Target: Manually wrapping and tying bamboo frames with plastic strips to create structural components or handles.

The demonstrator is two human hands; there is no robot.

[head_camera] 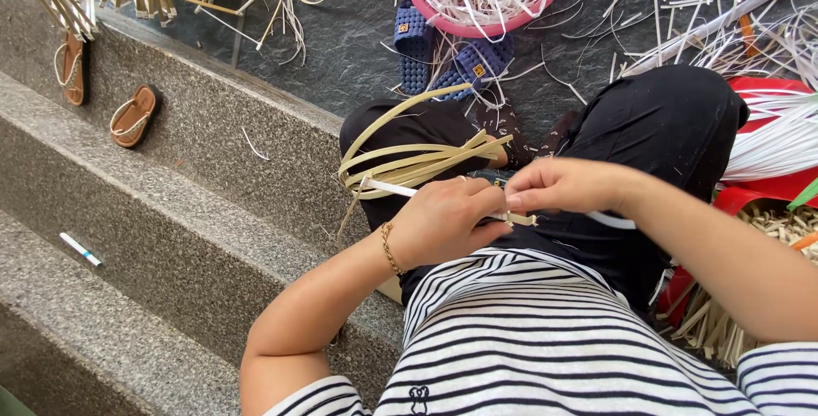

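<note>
Looking down from my head, I sit on the gray stone steps (170, 237) with my hands close together in the middle of the picture, over my lap. My left hand (443, 220) is curled shut around a bunch of pale yellow strips (409, 160). I think I hold them tight so they do not spring apart. The bunch bends into loops that stick out to the left and up, and its long way runs from left to right, with the short ends poking out near my fingers. My right hand (558, 186) pinches narrow on a thin white strip (392, 187) that lies across the bunch, pointing left and a little up. A pink basket (443, 15) of white strips sits at the top. Blue sandals (447, 54) lie just under it. Two brown sandals (102, 92) rest at the upper left, and a small white pen (80, 249) lies on a lower step at the left.
</note>
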